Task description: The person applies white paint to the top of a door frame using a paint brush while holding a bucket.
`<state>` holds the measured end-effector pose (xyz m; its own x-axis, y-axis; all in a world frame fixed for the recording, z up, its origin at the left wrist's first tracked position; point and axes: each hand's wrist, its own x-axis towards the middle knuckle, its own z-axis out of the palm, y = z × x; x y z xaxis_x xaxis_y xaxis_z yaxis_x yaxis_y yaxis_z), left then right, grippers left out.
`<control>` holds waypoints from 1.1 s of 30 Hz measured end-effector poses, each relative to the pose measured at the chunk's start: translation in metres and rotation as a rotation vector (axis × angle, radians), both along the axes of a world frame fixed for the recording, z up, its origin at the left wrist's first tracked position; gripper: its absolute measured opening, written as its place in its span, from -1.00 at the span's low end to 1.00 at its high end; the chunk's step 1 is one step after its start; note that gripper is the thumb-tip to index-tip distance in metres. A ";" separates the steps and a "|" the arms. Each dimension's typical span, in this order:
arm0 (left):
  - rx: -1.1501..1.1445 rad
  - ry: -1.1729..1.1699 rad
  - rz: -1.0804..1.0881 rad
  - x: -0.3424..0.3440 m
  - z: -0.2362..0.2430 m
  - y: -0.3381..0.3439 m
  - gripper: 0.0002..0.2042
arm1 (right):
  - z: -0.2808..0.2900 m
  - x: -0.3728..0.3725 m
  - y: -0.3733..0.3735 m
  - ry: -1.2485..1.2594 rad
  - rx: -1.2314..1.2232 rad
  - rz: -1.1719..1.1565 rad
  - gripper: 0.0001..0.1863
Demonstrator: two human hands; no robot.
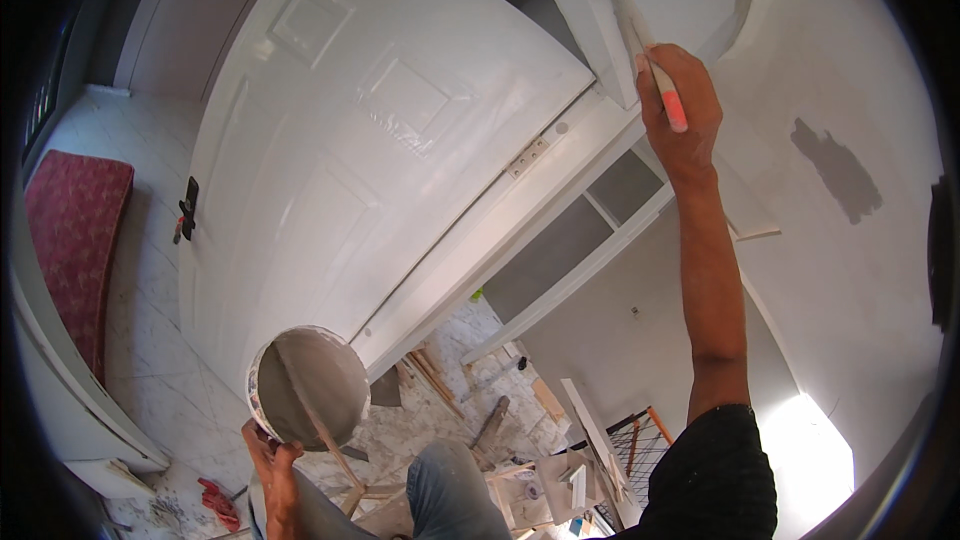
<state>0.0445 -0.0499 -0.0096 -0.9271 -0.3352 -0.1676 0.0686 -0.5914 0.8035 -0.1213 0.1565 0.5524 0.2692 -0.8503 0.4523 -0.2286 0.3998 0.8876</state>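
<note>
My right hand (682, 100), raised at the upper right, grips a paintbrush (636, 25) by its pale handle, which ends in a red-orange tip. The brush points up along the white door frame (585, 5); whether its bristles touch the frame is hard to tell. Down at the lower left, my left hand (272, 450) holds a round bucket (256, 380) by its rim, fingers closed on the paint-smeared edge. Grey paint (335, 380) fills part of the bucket, and a wooden stick (300, 395) slants across it. A glossy white panelled door (330, 160) stands beside the bucket.
The door carries a black handle (189, 208) and a metal hinge (528, 157). A grey patch (838, 170) marks the right wall. Far below lie wood scraps (490, 425), a red cloth (218, 505) and a dark red cushion (80, 240). A black railing (640, 450) stands lower right.
</note>
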 end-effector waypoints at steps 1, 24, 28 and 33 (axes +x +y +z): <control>0.006 0.005 0.002 -0.001 -0.001 0.000 -0.26 | 0.004 0.003 -0.005 0.004 0.034 0.039 -0.68; 0.062 0.031 -0.024 0.002 -0.001 -0.001 -0.28 | 0.028 0.050 -0.135 0.084 0.308 0.161 -0.79; 0.053 0.035 -0.016 0.003 0.000 -0.003 -0.29 | 0.028 0.049 -0.139 0.075 0.313 0.144 -0.80; 0.030 0.027 -0.021 0.001 0.000 -0.003 -0.31 | 0.027 0.049 -0.140 0.082 0.295 0.108 -0.78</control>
